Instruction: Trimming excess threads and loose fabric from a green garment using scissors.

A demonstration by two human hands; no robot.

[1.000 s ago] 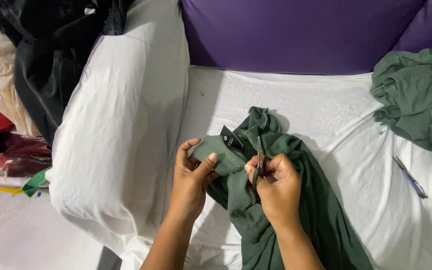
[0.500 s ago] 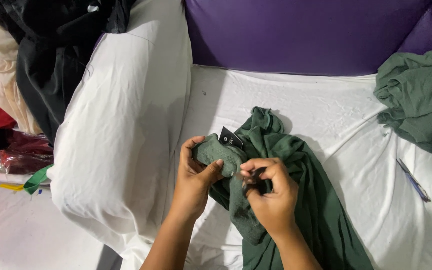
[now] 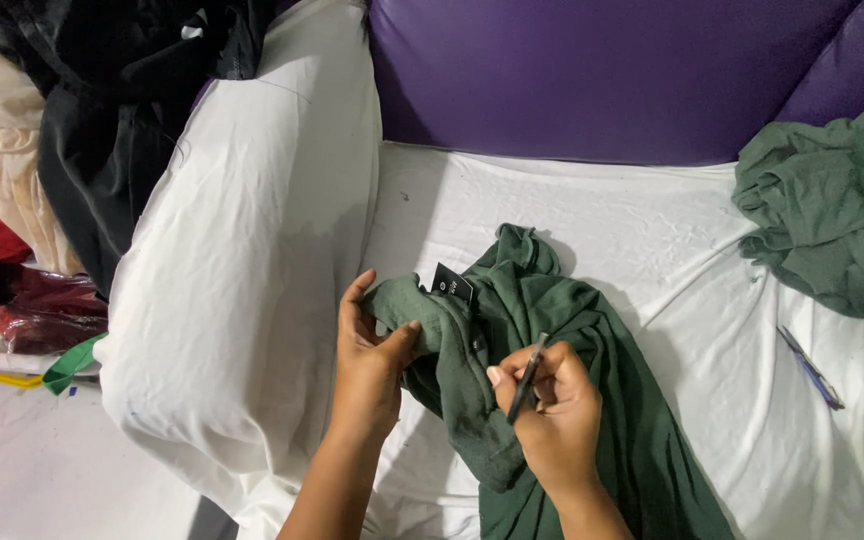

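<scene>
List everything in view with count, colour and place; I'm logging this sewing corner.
green garment: 1, dark green, centre of the white sheet, held
label tag: 1, black, on the garment's top edge
small tool: 1, dark, thin, in the right hand
green cloth pile: 1, right edge
pen: 1, blue, right on the sheet
white sheet: 1, over the seat
cushion: purple, behind
black clothes: pile, upper left
left hand: grip on garment
right hand: grip on tool

Small black label (image 3: 453, 283) on green garment (image 3: 592, 400)
</scene>
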